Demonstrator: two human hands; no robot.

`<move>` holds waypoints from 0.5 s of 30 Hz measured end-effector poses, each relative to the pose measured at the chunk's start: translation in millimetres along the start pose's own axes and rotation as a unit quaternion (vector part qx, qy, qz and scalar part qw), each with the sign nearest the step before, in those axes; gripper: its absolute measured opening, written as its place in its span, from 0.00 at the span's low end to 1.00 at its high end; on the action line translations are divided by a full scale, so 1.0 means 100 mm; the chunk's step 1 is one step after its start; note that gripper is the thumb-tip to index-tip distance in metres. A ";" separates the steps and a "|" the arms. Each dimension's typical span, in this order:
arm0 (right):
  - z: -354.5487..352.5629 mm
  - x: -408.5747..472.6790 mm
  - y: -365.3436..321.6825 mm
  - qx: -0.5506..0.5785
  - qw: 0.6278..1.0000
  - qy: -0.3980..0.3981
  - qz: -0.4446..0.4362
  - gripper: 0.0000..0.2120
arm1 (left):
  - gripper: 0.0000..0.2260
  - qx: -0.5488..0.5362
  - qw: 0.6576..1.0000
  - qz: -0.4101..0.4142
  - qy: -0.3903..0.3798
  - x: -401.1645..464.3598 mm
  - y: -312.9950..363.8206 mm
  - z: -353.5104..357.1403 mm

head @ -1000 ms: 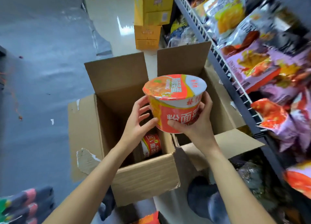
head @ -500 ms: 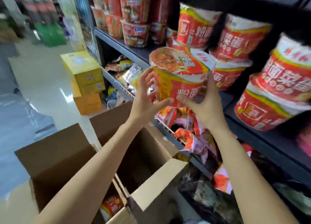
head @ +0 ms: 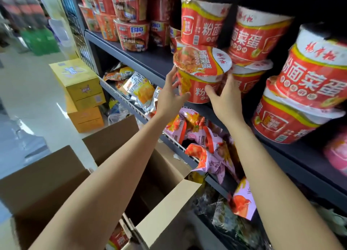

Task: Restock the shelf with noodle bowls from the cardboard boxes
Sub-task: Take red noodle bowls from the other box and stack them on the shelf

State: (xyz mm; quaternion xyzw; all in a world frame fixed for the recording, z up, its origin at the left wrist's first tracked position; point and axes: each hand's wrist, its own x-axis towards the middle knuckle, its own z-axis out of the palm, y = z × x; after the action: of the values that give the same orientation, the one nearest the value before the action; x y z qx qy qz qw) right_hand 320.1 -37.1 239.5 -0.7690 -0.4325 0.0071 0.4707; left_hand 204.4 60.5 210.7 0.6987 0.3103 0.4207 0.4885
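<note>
Right now I see both hands up at the dark grey metal shelf (head: 142,60), with the round red and yellow noodle bowl with a printed foil lid (head: 201,75) caught between them. My left hand (head: 171,97) curls round the bowl's left side, its thumb lying across the lower front of the wall and its fingers reaching up toward the rim. My right hand (head: 227,101) grips the right side, thumb pressed on the front near the base, fingers wrapped behind where I cannot see them. The bowl tilts a little, lid facing up and toward me, at the shelf's front edge; I cannot tell whether its base touches the board. Just behind and to the right stand stacked red noodle bowls (head: 257,41) of the same print. Below, the open brown cardboard box (head: 169,208) sits by the wire rack of crinkled snack bags (head: 202,137).
</note>
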 end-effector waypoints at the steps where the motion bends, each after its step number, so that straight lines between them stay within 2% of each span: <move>1: 0.02 -0.06 -0.01 -0.003 1.000 0.015 -0.002 0.34 | 0.35 -0.015 1.000 -0.010 -0.017 -0.01 0.00 -0.03; 5: 0.13 -0.34 -0.01 -0.022 0.997 0.070 -0.029 0.33 | 0.30 -0.020 0.998 -0.054 -0.037 -0.04 0.03 -0.10; 8: 0.19 -0.45 -0.04 -0.020 0.995 0.084 -0.057 0.32 | 0.27 -0.051 0.996 -0.064 -0.045 -0.10 0.08 -0.09; 11: 0.21 -0.40 -0.08 -0.062 0.991 0.066 -0.100 0.32 | 0.26 -0.063 0.996 -0.058 -0.036 -0.11 0.12 -0.06; 15: 0.20 -0.24 -0.06 -0.085 0.993 0.045 -0.075 0.34 | 0.26 -0.001 0.997 -0.050 -0.051 0.02 0.19 -0.03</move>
State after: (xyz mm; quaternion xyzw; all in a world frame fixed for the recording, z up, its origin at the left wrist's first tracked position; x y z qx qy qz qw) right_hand 292.6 -37.4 223.4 -0.7715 -0.4661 -0.0997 0.4215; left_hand 202.7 57.0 229.7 0.7026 0.3192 0.3594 0.5247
